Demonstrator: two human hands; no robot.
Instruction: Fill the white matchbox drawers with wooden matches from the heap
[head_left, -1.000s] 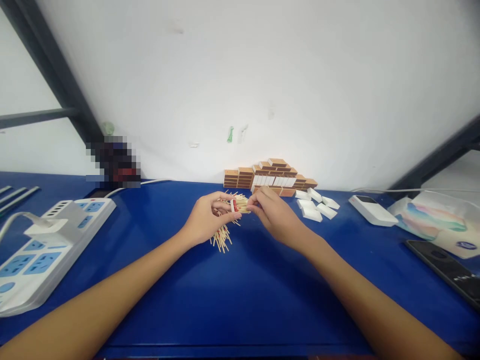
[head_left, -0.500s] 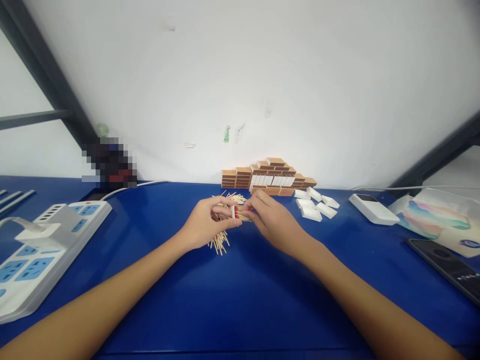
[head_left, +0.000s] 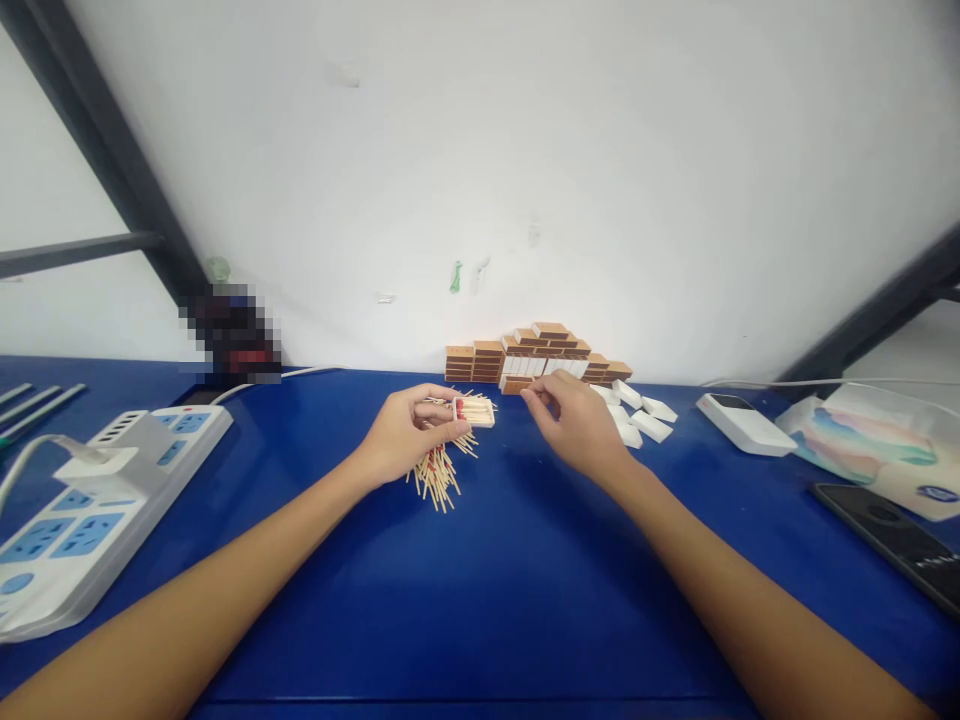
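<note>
My left hand (head_left: 409,430) grips a small white matchbox tray (head_left: 487,418) between thumb and fingers. Red-tipped matches (head_left: 474,408) lie lengthwise inside it, heads toward my palm. Under and beside that hand is a loose pile of matches (head_left: 439,482) on the blue table. My right hand (head_left: 576,418) hovers to the right, apart from the tray, with thumb and index finger pinched together. Whether anything is between those fingertips is too small to make out. Just behind it rises a stack of brown matchboxes (head_left: 551,331), partly covered by the hand.
Several white trays (head_left: 651,427) lie right of the stack, against the wall side. Farther right are a white device (head_left: 742,425), a plastic packet (head_left: 885,445) and a dark phone (head_left: 892,540). A power strip (head_left: 112,530) with a plugged-in cable occupies the left.
My right hand has left the tray and moved right and slightly up, toward the matchbox stack. The left hand has shifted slightly left, and the matches in its tray are now uncovered.
</note>
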